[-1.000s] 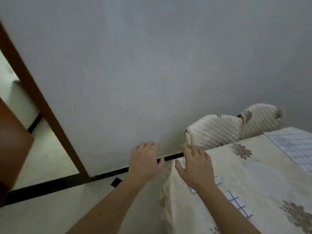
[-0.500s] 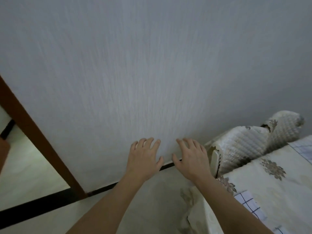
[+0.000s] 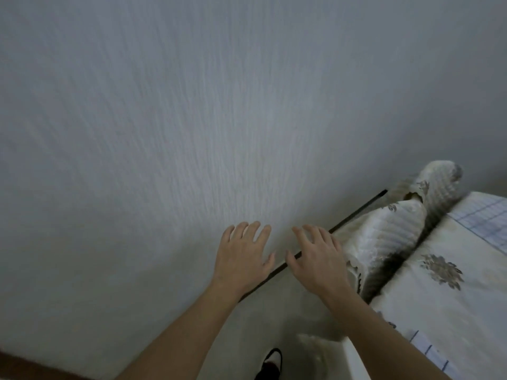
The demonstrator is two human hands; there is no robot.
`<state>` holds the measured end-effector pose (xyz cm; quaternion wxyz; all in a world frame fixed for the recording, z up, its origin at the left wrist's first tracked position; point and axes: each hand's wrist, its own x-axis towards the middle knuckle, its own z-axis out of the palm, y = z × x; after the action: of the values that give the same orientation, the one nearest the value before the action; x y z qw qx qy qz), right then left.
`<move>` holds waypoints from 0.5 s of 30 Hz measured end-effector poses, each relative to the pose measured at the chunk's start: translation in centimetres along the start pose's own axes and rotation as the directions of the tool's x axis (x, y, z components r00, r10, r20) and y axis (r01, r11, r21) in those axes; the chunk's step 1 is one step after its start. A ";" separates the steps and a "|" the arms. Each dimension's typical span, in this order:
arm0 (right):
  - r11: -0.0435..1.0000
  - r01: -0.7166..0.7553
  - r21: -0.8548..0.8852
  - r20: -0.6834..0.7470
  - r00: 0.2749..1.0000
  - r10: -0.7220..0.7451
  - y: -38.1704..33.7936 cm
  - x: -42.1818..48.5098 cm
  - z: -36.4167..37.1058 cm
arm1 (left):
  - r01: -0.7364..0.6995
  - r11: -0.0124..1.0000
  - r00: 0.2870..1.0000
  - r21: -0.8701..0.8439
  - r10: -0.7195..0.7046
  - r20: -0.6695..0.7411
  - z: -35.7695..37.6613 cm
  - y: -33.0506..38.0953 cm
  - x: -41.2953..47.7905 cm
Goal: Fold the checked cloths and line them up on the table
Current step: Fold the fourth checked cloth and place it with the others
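Left hand and right hand are held out before the wall, backs up, fingers straight and spread, holding nothing. One checked cloth lies at the far right of the table; a second cloth lies beside the right forearm.

Our left hand and right hand hover palm-down with fingers spread before the grey wall. On the floral tablecloth lie a far checked cloth and a near checked cloth; quilted chair backs stand beyond.
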<state>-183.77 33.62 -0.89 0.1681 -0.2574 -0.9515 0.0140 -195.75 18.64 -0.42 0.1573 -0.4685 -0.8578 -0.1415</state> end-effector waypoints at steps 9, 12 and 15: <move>0.968 -0.250 0.025 -0.025 0.968 0.251 11.5 13.2 6.3 | -0.194 0.981 0.974 -0.028 0.196 0.114 9.6 1.3 19.6; 0.939 -0.345 0.009 -0.011 0.939 0.345 15.6 16.5 7.3 | -0.259 0.965 0.954 -0.036 0.262 0.146 12.5 3.4 26.5; 0.906 -0.423 -0.006 -0.038 0.906 0.423 19.4 19.1 7.5 | -0.318 0.944 0.933 -0.084 0.327 0.148 14.6 5.3 31.7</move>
<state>-192.31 60.31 -4.16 0.1761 -0.4587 -0.8701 0.0389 -209.51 51.15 -0.44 0.0953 -0.6172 -0.7745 -0.1006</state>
